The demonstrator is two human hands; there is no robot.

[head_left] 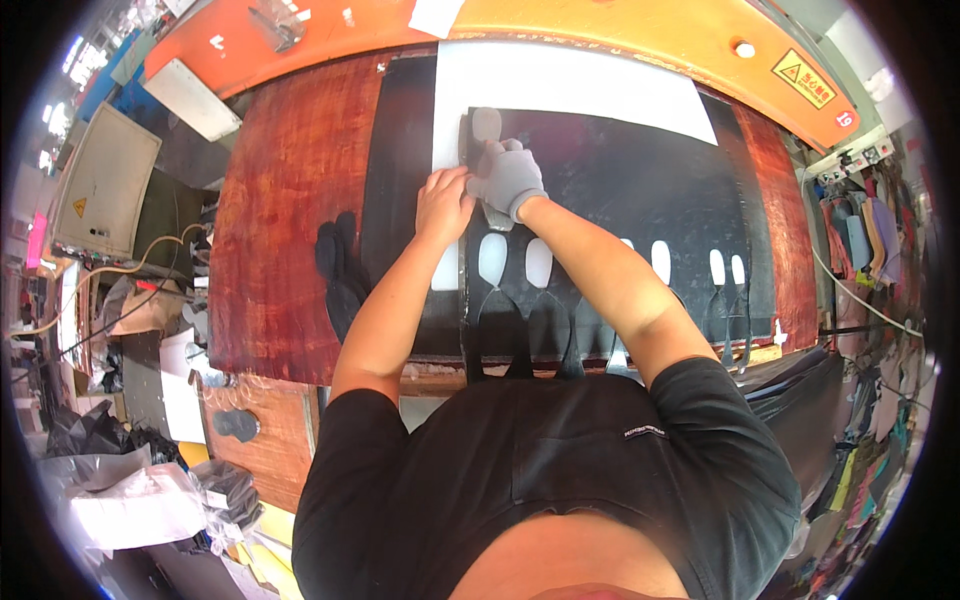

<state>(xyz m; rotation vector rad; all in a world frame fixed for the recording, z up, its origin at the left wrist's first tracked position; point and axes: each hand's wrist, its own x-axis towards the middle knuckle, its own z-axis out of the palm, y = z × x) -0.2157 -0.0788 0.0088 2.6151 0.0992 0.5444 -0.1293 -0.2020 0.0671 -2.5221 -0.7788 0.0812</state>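
Observation:
A grey sole-shaped piece (487, 124) lies lengthwise along the left edge of a black sheet (630, 185). My right hand (512, 180), in a grey glove, grips its middle; its far and near ends show past the glove. My bare left hand (443, 207) rests just left of it, fingers stretched out at the sheet's edge, the fingertips close to the glove. Whether they touch the piece I cannot tell. Along the sheet's near edge run several sole-shaped cut-outs, with white showing in parts, such as one cut-out (491, 262). A white sheet (580, 85) lies underneath.
An orange machine beam (640, 30) spans the far side. Black sole-shaped pieces (342, 270) lie on the reddish-brown board (280, 210) at left. A dark sole-shaped piece (237, 425) lies on a lower wooden surface. Plastic bags (140, 500) crowd the near left; hanging coloured pieces (860, 240) stand right.

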